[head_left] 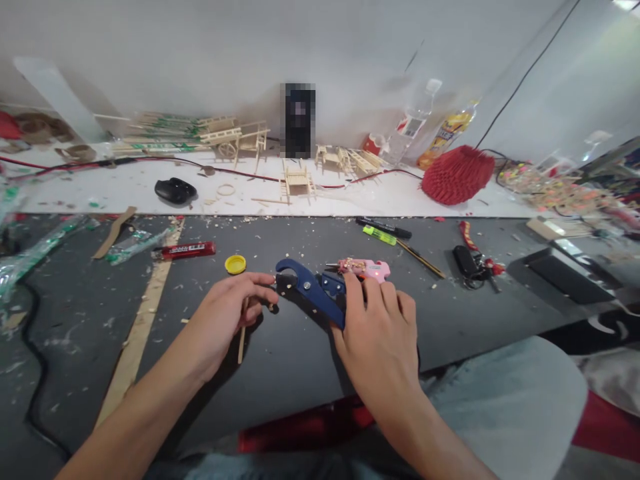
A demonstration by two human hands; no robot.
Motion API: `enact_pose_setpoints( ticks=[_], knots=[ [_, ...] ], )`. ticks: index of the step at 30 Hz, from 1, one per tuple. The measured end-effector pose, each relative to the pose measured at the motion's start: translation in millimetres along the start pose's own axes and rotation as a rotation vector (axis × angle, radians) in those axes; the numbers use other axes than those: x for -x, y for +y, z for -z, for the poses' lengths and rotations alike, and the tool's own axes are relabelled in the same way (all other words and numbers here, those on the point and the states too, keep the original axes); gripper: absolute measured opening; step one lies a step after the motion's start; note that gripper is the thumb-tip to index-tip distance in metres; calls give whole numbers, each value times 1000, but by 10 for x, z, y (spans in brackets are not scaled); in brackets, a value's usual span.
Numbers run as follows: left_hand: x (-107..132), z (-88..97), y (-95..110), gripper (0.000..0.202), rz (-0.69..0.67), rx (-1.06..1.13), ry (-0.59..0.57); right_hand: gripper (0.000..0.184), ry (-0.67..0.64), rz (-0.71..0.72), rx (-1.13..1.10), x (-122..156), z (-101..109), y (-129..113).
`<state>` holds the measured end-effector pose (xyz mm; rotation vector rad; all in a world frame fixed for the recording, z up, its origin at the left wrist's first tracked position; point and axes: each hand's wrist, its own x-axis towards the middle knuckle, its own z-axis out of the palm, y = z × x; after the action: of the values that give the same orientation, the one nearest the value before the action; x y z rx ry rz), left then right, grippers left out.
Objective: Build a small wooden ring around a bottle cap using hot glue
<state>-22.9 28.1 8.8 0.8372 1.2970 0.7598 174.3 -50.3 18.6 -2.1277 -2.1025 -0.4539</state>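
Observation:
My right hand (pixel 377 320) is wrapped round the handles of a blue pipe cutter (pixel 309 285), whose curved jaw points left toward my other hand. Between the bent fingers of my left hand (pixel 227 313) is a thin wooden stick (pixel 242 343), its lower end sticking out below the palm. The left fingertips are right beside the cutter's jaw; whether they touch it I cannot tell. Just behind the cutter lies a pink glue gun (pixel 373 269), partly hidden by my right fingers. A yellow cap (pixel 235 265) rests on the grey table beyond my left hand.
Miniature wooden carts (pixel 297 179) and bundled sticks (pixel 165 130) line the white back strip, with a computer mouse (pixel 175 191). Nearby lie a red marker (pixel 187 250), a black marker (pixel 384 227), a pencil (pixel 421 259) and keys (pixel 469 265). Bottles (pixel 410 127) and a red folded-paper piece (pixel 459 175) stand right.

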Motion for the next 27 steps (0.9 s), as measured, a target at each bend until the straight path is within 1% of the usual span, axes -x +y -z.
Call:
enact_pose_setpoints(
  ticks=[2, 3, 5, 7, 9, 11, 13, 15, 16, 18, 20, 21, 23, 25, 27],
  knots=[
    [38, 5, 14, 10, -20, 31, 7, 63, 51, -18, 76, -1, -4, -24],
    [56, 6, 22, 11, -27, 41, 6, 63, 78, -31, 113, -2, -2, -36],
    [85, 1, 36, 20, -39, 51, 1, 63, 106, -47, 147, -6, 7, -49],
    [115, -11, 42, 28, -58, 47, 3, 67, 98, -52, 122, -9, 27, -32],
    [159, -25, 46, 34, -89, 29, 3, 70, 75, -55, 54, -3, 55, 13],
    [226, -33, 57, 35, -129, 3, -13, 71, 69, -68, -54, 20, 93, 64],
    [313, -24, 77, 35, -174, -32, -38, 67, 61, -93, -255, 54, 150, 93],
    [411, 2, 94, 42, -209, -79, -56, 60, -6, -146, -562, 83, 231, 84],
    [460, 19, 97, 46, -220, -108, -62, 57, -70, -178, -725, 90, 279, 67],
    [545, 53, 86, 52, -226, -164, -70, 48, -261, -221, -995, 85, 373, 16],
    [607, 81, 56, 55, -237, -205, -73, 39, -442, -227, -1151, 61, 439, -41],
    [629, 91, 38, 55, -247, -216, -62, 35, -505, -215, -1201, 47, 454, -66],
    [659, 108, 4, 52, -274, -230, -5, 33, -560, -192, -1269, 26, 445, -104],
    [678, 122, -13, 46, -296, -266, 38, 33, -557, -192, -1304, 20, 406, -123],
    [688, 138, -9, 45, -320, -327, 3, 26, -531, -208, -1309, 27, 367, -129]
  ],
)
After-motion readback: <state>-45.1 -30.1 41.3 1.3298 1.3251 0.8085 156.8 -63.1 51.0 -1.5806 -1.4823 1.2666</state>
